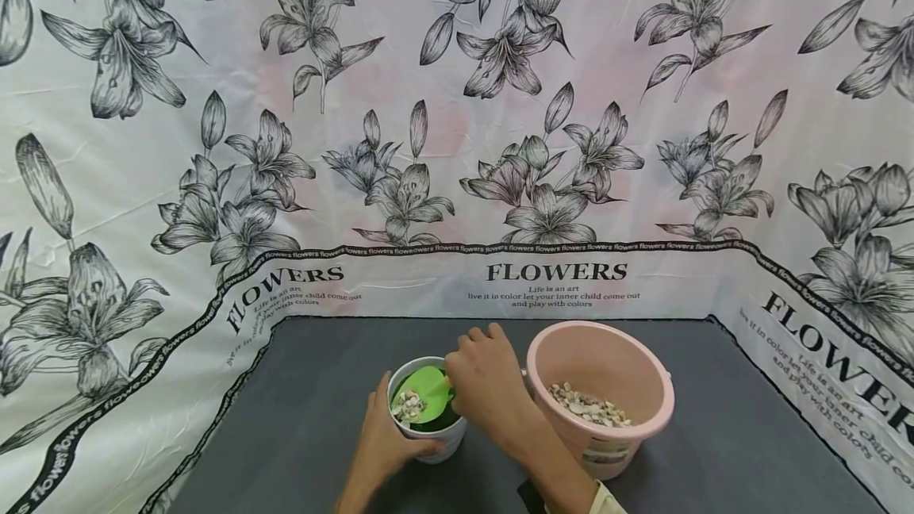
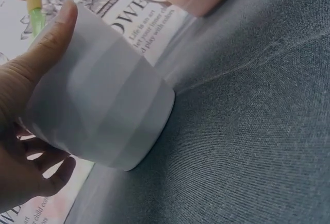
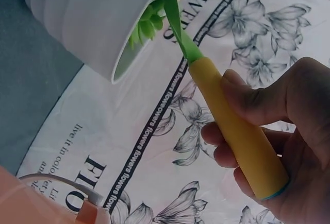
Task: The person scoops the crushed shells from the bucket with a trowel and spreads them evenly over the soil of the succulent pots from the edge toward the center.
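A white ribbed pot (image 2: 108, 90) stands on the grey cloth, its mouth facing up in the head view. My left hand (image 1: 385, 436) grips its side, thumb on the near side and fingers round the far left. My right hand (image 1: 489, 383) holds a small trowel by its yellow handle (image 3: 237, 126), thumb along one side and fingers curled beneath. The trowel's green blade (image 1: 432, 393) tilts down into the pot's mouth. Pale pebbles (image 1: 408, 406) lie at the blade's lower end. Green leaves (image 3: 147, 26) show inside the rim in the right wrist view.
Just right of the pot, a pink bucket (image 1: 607, 359) holds a layer of pale pebbles (image 1: 593, 409). The bucket's handle (image 3: 62, 180) hangs at its side. A dark object (image 1: 531, 496) is partly hidden under the right forearm. Flower-printed cloth (image 1: 400, 284) walls the back and sides.
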### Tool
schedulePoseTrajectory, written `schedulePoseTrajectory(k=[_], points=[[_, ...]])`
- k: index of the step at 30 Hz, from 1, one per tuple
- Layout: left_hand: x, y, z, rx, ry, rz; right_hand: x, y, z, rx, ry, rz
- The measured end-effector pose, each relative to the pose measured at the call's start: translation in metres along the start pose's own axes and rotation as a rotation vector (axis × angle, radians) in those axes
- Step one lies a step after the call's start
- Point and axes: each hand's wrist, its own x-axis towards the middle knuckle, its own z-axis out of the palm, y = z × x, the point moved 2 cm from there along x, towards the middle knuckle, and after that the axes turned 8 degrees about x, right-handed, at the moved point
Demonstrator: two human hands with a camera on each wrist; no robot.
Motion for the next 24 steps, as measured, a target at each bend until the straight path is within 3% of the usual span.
schedulePoseTrajectory(k=[4,12,17,20,24], points=[[-0.0022,0.0017,0.0017,-0.004,0.021,0.008,-0.0017,-0.0018,0.0007,-0.045,0.051,-0.019],[-0.0045,0.0003,0.0011,-0.118,0.031,-0.024,-0.0045,-0.0021,-0.0009,-0.048,0.086,-0.025],[-0.0069,0.0033,0.0047,-0.023,0.033,0.005,-0.0064,-0.0002,-0.0011,-0.055,0.103,-0.015],[-0.0082,0.0045,0.0060,0.031,0.064,-0.011,-0.0073,-0.0002,-0.0001,-0.051,0.116,-0.018],[-0.0092,0.0053,0.0059,0.016,0.112,-0.046,-0.0088,-0.0013,0.0003,-0.054,0.129,-0.029]])
